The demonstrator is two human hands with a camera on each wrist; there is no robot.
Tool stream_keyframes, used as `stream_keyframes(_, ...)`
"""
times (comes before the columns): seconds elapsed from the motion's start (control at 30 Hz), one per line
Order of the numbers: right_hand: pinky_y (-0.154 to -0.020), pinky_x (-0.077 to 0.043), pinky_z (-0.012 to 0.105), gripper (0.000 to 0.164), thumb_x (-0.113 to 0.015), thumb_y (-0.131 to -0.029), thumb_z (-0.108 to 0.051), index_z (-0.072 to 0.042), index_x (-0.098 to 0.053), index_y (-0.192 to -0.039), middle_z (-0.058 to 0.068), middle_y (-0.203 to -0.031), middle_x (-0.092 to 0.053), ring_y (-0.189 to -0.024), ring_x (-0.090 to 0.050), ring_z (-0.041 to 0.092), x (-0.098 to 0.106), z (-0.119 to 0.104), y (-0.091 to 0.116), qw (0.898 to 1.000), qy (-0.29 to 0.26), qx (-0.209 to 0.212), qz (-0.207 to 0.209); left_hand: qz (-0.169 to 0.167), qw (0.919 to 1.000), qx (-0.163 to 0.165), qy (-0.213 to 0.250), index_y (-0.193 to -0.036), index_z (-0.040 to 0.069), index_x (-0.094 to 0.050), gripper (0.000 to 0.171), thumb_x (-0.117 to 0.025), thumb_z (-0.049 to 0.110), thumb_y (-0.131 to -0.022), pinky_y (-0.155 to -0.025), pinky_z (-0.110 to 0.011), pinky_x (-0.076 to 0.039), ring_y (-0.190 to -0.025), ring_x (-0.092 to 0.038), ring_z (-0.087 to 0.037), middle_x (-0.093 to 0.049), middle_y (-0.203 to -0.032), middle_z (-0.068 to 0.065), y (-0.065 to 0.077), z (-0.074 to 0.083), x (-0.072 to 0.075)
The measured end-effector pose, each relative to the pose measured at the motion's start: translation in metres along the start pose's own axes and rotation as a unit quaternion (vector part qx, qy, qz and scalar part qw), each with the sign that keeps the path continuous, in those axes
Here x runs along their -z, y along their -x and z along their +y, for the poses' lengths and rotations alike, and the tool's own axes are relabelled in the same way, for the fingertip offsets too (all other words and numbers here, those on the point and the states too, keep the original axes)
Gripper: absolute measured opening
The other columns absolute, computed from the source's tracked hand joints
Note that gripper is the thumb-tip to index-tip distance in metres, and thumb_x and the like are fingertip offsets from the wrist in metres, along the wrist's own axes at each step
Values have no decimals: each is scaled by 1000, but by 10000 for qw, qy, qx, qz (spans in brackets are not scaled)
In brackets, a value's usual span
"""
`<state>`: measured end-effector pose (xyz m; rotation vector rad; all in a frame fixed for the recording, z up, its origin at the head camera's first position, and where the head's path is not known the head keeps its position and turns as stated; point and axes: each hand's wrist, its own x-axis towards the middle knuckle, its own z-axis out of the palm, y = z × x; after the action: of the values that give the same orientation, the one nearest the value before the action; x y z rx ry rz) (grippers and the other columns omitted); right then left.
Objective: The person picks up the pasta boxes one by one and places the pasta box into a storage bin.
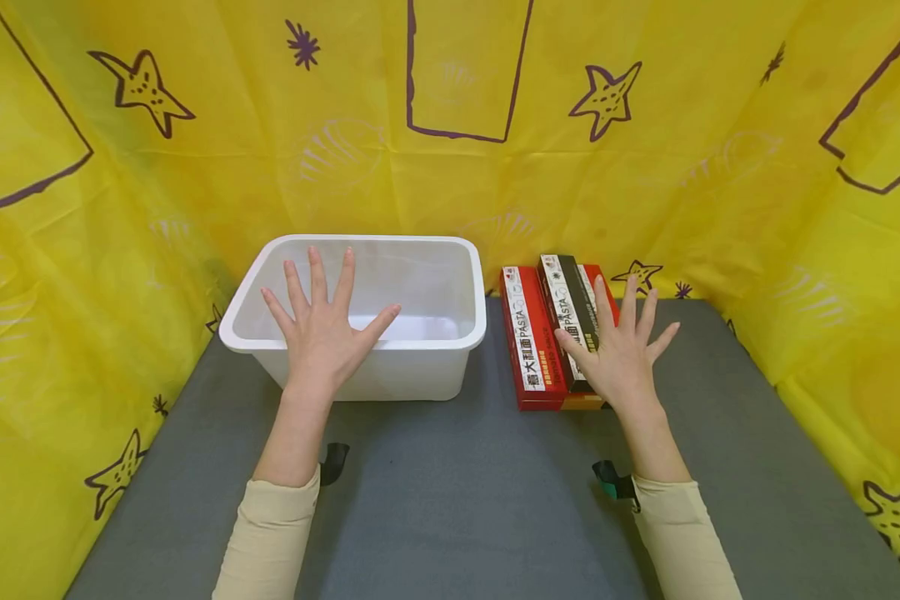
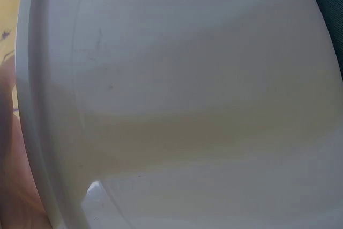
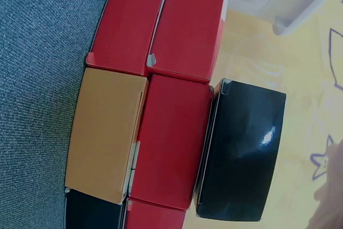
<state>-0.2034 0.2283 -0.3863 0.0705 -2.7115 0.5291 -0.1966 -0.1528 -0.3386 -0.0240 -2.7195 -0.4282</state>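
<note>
My left hand point(image 1: 321, 333) is spread with straight fingers above the near rim of a white plastic tub point(image 1: 390, 371). It holds nothing. In the left wrist view, the tub's outer wall point(image 2: 203, 68) fills most of the picture, and part of the hand point(image 2: 21, 186) shows at the left edge. My right hand point(image 1: 621, 354), also spread and holding nothing, hovers over the right side of a stack of pasta boxes point(image 1: 528, 333). A black-and-white pasta box point(image 1: 566, 312) lies on top, partly covered by that hand. The right wrist view shows red, tan and black box ends point(image 3: 241, 151).
A grey cloth-like surface point(image 1: 450, 500) lies under the tub and boxes. Yellow curtains point(image 1: 457, 183) with drawn starfish and shells stand behind and on both sides. Dark straps point(image 1: 335, 462) are at the wrists, by the beige sleeves point(image 1: 270, 533).
</note>
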Motion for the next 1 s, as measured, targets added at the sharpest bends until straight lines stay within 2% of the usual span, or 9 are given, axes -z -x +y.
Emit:
stream_keyframes(0.27, -99, 25, 68, 92, -45, -88, -73, -27, -6, -158, 2, -160, 24, -143, 28, 33, 0, 1, 0, 10000, 7, 37, 24, 24, 10000, -22, -31, -156, 34, -5, 93, -31, 84, -83, -103, -59, 27, -141, 31, -30, 17, -161, -6, -2, 0, 0)
stream_keyframes(0.53, -100, 24, 68, 93, -46, -87, -73, -30, -3, -157, 0, -160, 23, -143, 28, 32, 0, 1, 0, 10000, -32, 62, 30, 94, 9999, -35, 27, -156, 36, -2, 91, -33, 83, -84, -105, -59, 26, -143, 28, -29, 15, -161, -6, 1, 1, 3)
stream_keyframes(0.67, -104, 15, 70, 94, -49, -87, -71, -27, -3, -157, 3, -161, 18, -145, 21, 34, 0, 2, 1, 9998, -156, 77, 51, 128, 9998, -79, 162, -156, 34, -2, 90, -36, 80, -86, -107, -59, 22, -145, 22, -31, 14, -162, -6, 3, 0, 4)
stream_keyframes(0.77, -107, 3, 72, 96, -50, -88, -69, -25, -1, -157, 5, -163, 13, -146, 14, 35, -1, 2, 1, 9994, -353, 28, 3, 324, 9980, -170, 508, -157, 30, -8, 88, -43, 73, -88, -112, -58, 13, -148, 10, -31, 7, -163, -6, 5, -2, 4)
stream_keyframes(0.87, -107, -9, 72, 98, -53, -88, -67, -23, 0, -157, 5, -163, 8, -147, 7, 36, 0, 2, 3, 9978, -663, -66, -44, 787, 9893, -321, 1184, -156, 23, -23, 81, -56, 58, -90, -116, -56, -2, -148, -7, -31, -9, -163, -8, 7, -5, 3)
stream_keyframes(0.93, -106, -14, 73, 99, -56, -87, -65, -22, 0, -157, 5, -163, 6, -147, 4, 36, 0, 3, 4, 9961, -868, -129, -80, 1137, 9772, -406, 1746, -152, 18, -35, 74, -63, 46, -90, -115, -55, -15, -146, -20, -30, -22, -160, -9, 10, -7, 3)
stream_keyframes(1.0, -105, -17, 72, 100, -58, -87, -63, -19, -1, -157, 7, -163, 3, -147, 1, 36, 2, 5, 5, 9945, -1033, -159, -115, 1498, 9603, -475, 2306, -146, 13, -45, 66, -68, 35, -88, -113, -54, -25, -142, -30, -30, -34, -155, -8, 11, -9, 5)
